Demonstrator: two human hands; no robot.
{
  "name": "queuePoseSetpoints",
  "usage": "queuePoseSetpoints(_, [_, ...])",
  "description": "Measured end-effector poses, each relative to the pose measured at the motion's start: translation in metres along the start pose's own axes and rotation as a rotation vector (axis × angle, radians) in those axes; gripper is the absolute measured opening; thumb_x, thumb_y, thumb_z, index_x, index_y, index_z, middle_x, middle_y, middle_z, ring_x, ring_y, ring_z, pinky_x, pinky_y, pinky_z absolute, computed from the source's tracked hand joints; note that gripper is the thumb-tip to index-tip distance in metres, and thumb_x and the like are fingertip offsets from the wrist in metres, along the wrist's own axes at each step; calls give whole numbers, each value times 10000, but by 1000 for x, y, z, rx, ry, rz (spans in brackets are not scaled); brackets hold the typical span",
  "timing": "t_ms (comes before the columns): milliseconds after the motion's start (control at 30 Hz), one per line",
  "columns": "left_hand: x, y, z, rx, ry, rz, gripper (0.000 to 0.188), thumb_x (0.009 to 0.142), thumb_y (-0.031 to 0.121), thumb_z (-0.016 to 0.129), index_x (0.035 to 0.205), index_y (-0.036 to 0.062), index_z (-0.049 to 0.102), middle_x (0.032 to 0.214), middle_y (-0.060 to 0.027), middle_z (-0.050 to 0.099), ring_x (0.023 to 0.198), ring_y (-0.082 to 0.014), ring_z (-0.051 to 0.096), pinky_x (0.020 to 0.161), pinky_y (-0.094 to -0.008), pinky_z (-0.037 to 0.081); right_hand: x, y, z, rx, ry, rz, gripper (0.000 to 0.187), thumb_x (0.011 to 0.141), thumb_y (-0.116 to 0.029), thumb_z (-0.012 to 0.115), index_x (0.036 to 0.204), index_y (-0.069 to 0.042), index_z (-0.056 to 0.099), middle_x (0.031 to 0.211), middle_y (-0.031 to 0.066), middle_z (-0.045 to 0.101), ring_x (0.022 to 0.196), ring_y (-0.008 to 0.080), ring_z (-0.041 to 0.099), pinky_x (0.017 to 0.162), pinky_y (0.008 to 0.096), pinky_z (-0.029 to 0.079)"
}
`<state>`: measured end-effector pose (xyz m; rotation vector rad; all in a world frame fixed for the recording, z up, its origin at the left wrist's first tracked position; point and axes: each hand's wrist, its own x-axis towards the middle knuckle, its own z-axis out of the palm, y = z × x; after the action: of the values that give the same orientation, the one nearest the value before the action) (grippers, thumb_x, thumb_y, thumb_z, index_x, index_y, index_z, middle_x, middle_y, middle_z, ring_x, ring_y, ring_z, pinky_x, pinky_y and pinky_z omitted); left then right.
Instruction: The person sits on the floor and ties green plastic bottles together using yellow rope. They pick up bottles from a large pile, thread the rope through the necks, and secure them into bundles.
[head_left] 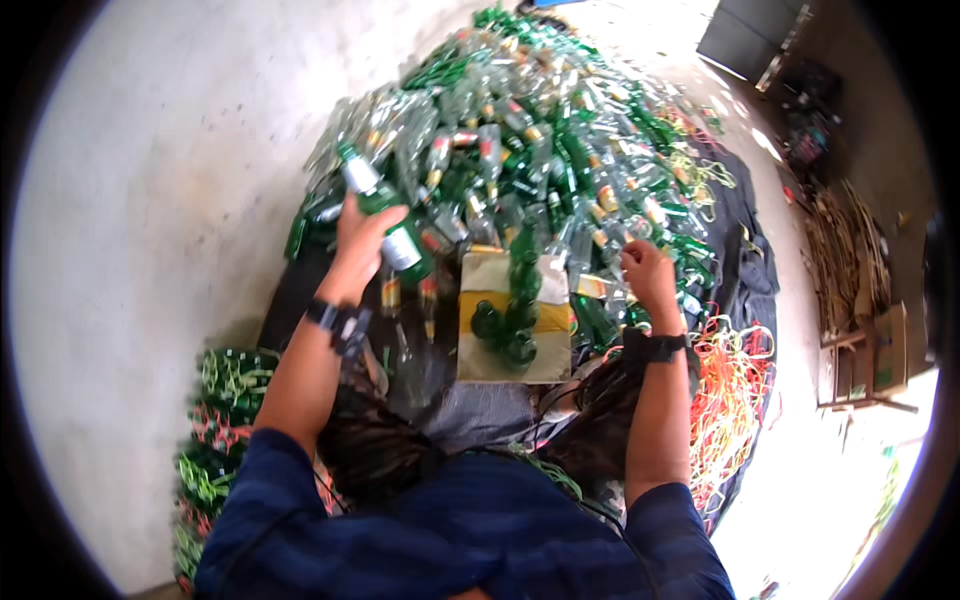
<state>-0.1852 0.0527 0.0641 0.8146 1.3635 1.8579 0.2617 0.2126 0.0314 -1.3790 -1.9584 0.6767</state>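
Note:
My left hand (358, 240) grips a green glass bottle (385, 212) with a pale label, holding it tilted above the near edge of a big heap of green and clear bottles (520, 130). My right hand (648, 272) reaches into the heap's right side, fingers curled among clear bottles; whether it holds one I cannot tell. Between my hands lies an open cardboard box (478, 300) with a few green bottles (512, 320) standing in it. Both wrists wear dark bands.
The heap lies on a dark cloth (745, 250) over a pale concrete floor (150, 200). Bundled green bottles tied with cord (215, 400) lie at my left. Orange and yellow cords (730, 390) are piled at my right. Wooden crates (870, 350) stand far right.

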Motion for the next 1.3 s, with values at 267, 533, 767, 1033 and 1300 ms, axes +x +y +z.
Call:
queuePoseSetpoints(267, [-6,-41,49,207,-170,-112,686,722,-26,865,1333,53,564,1084,-24,671,952,-150,664,845,-344,578,6,-26,7,35,-84,37,170,938,-137,669,1011,6,727,756,116,721,633,183,698,613,325,540])
queuePoseSetpoints(533, [-25,-94,67,485,-205,-270,830,677,122,899,1421,41,540,1158,-88,693,1034,-203,664,894,-344,547,7,-27,15,-10,-108,34,152,927,-130,680,1000,-6,730,756,118,719,642,194,692,626,334,535])
queuePoseSetpoints(767, [-28,-108,78,423,-206,-340,705,673,39,883,1323,32,610,1117,-72,694,996,-191,665,876,-345,550,4,-25,17,12,-120,27,146,916,-126,686,1001,-15,731,757,118,722,641,197,687,636,343,541])
queuePoseSetpoints(1033, [-25,-121,77,403,-275,-358,574,681,25,910,1189,25,642,1068,-34,677,961,-167,644,842,-339,540,0,-18,17,-17,-160,31,173,918,-162,684,1023,-37,742,791,142,738,682,252,719,673,373,559])
queuePoseSetpoints(1300, [-29,-133,81,556,-389,-343,508,701,77,898,1168,23,706,1059,-82,749,961,-220,695,870,-371,541,0,-17,9,-168,-152,-14,200,939,-201,646,1023,-38,726,941,219,736,915,431,711,795,487,562])
